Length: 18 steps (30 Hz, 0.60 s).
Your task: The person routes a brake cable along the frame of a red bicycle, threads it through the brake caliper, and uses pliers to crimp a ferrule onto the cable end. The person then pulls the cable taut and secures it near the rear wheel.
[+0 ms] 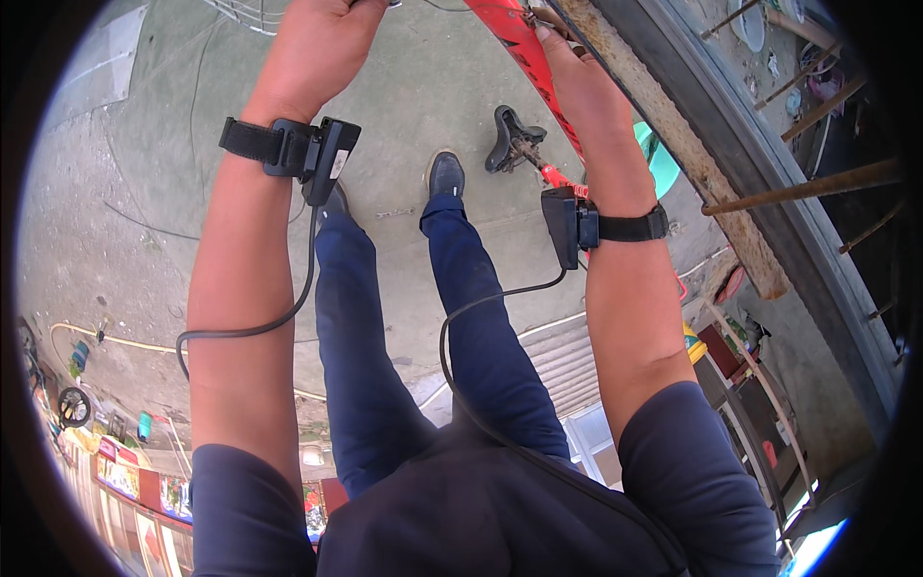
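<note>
A red bicycle frame [527, 60] with dark lettering slants down from the top edge, partly behind my right forearm. Its black saddle [510, 139] shows between my arms. My right hand [575, 77] is closed at the red tube, thumb and finger pinched by a small metal part [530, 17]; what exactly they grip is too small to tell. My left hand [332, 43] is at the top edge, its fingers curled and largely cut off by the picture's rim. A bit of something dark shows at those fingers, not clear enough to name.
A rusty-edged metal beam [692, 144] runs close along my right arm, with rusty rods [808, 185] sticking out beyond it. A turquoise basin [658, 162] stands behind my right forearm. A yellowish hose [135, 339] and thin cables lie on the concrete floor [154, 240] at left.
</note>
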Tool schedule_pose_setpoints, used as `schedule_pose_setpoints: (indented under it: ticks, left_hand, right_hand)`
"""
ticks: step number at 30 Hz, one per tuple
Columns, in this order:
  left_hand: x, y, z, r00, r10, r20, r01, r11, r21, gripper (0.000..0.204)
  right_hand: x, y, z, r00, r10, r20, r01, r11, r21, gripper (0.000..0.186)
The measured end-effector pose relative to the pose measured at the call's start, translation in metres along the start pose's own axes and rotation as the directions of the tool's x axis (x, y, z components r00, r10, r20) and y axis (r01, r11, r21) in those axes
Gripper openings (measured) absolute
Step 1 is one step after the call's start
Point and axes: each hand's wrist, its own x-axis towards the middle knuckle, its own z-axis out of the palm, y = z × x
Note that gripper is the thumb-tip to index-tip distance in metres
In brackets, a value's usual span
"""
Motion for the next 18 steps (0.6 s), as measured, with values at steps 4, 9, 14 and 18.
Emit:
schedule_pose_setpoints:
  ticks: [4, 9, 14, 18]
  left_hand:
    - [0.003, -0.005, 0.002, 1.0, -0.027, 0.013, 0.028, 0.996, -0.079, 0.02]
    - [0.005, -0.011, 0.002, 1.0, -0.026, 0.017, 0.028, 0.985, -0.173, 0.019]
    - [0.008, -0.007, 0.006, 1.0, -0.018, -0.002, 0.018, 1.0, -0.002, 0.022]
    - [0.011, 0.0, 0.016, 0.995, -0.079, -0.064, 0.081, 0.996, 0.042, 0.023]
  right_hand:
    - [0.003, 0.0, -0.004, 0.999, -0.04, 0.029, 0.043, 0.996, -0.076, 0.042]
    - [0.002, -0.011, -0.014, 0.997, -0.067, 0.036, 0.071, 0.992, -0.109, 0.042]
    - [0.005, -0.019, -0.022, 0.992, -0.111, 0.062, 0.121, 0.975, -0.185, 0.042]
    - [0.005, -0.019, -0.021, 0.985, -0.156, 0.067, 0.169, 0.939, -0.299, 0.042]
